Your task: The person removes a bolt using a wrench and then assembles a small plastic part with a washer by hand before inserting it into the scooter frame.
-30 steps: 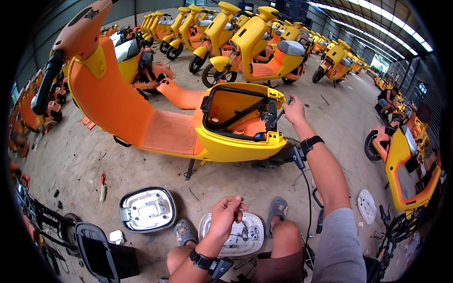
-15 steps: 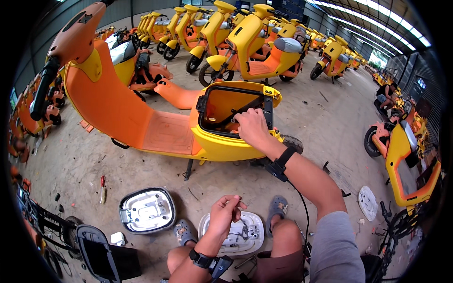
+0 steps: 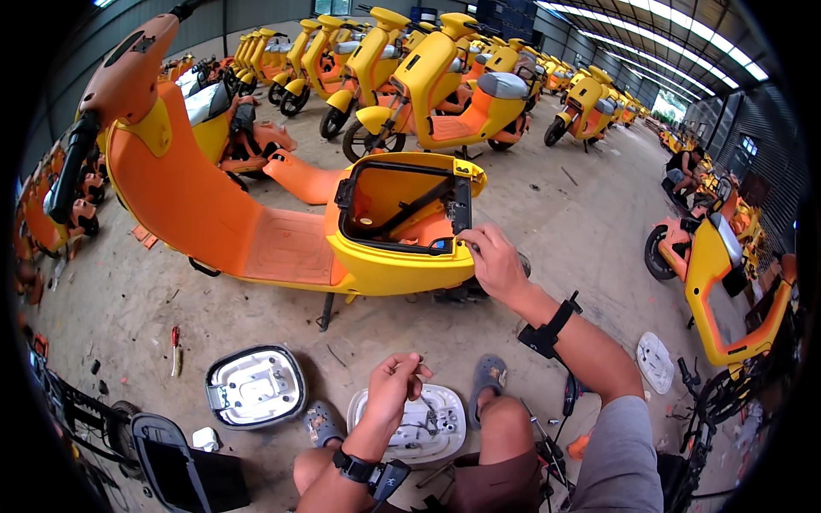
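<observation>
A yellow and orange scooter (image 3: pixel 389 274) stands across in front of me, its seat compartment (image 3: pixel 398 198) uncovered and edged in black. At the compartment's rear near corner is my right hand (image 3: pixel 496 263), thumb and forefinger pinched together by the rim. Anything between those fingers is too small to make out. Below, my left hand (image 3: pixel 395 385) hovers over a white plastic shell (image 3: pixel 449 434) lying between my feet. Its fingers are curled in with the thumb against them, and what they hold, if anything, cannot be made out. Small parts lie in that shell.
Left of the shell lies another white, dark-edged shell (image 3: pixel 256 389). A black bin (image 3: pixel 218 479) and a red-handled tool (image 3: pixel 175 340) are on the floor at left. Rows of yellow scooters (image 3: pixel 445 94) fill the back. Someone (image 3: pixel 684 175) sits far right, near a partly bare scooter (image 3: pixel 718 291).
My right hand has come out of the compartment and moved right and nearer to its rear corner. The left hand keeps its curled pose. The whole view has shifted slightly.
</observation>
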{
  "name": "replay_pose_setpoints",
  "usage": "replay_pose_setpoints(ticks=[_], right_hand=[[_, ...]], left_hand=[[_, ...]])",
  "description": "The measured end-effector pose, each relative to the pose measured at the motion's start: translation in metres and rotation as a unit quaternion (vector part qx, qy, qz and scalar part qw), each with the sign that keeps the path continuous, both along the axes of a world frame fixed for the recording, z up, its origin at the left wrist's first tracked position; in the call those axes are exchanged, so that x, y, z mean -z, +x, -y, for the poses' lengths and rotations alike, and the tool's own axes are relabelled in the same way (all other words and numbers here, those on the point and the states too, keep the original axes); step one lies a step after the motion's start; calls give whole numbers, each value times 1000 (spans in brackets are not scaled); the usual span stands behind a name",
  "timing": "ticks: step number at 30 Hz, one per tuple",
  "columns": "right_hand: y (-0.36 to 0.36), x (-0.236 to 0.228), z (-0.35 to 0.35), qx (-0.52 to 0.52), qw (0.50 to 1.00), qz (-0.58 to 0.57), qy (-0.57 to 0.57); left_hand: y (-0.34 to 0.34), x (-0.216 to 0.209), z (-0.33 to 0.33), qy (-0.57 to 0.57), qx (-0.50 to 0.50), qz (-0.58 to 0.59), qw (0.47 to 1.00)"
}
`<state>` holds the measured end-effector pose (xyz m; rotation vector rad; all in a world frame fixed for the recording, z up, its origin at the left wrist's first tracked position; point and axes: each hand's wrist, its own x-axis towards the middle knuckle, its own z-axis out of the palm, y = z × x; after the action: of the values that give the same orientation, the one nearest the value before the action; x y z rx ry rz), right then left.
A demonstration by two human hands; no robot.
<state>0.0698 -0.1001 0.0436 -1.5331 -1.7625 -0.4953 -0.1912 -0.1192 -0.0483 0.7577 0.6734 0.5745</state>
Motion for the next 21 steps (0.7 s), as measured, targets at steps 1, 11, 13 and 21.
replay_pose_setpoints(ticks=[1, 11, 13, 21], right_hand=[[5, -3, -4, 9, 1000, -26, -1], [26, -11, -44, 243, 953, 11, -181], [33, -5, -49, 253, 948, 10, -193], [21, -10, -52, 226, 957, -13, -183]], left_hand=[[1, -2, 0, -1, 0, -3, 1000], [-2, -2, -2, -4, -9, 8, 1000], [-3, -3, -2, -5, -7, 9, 1000], [-11, -4, -4, 1, -13, 20, 1000]])
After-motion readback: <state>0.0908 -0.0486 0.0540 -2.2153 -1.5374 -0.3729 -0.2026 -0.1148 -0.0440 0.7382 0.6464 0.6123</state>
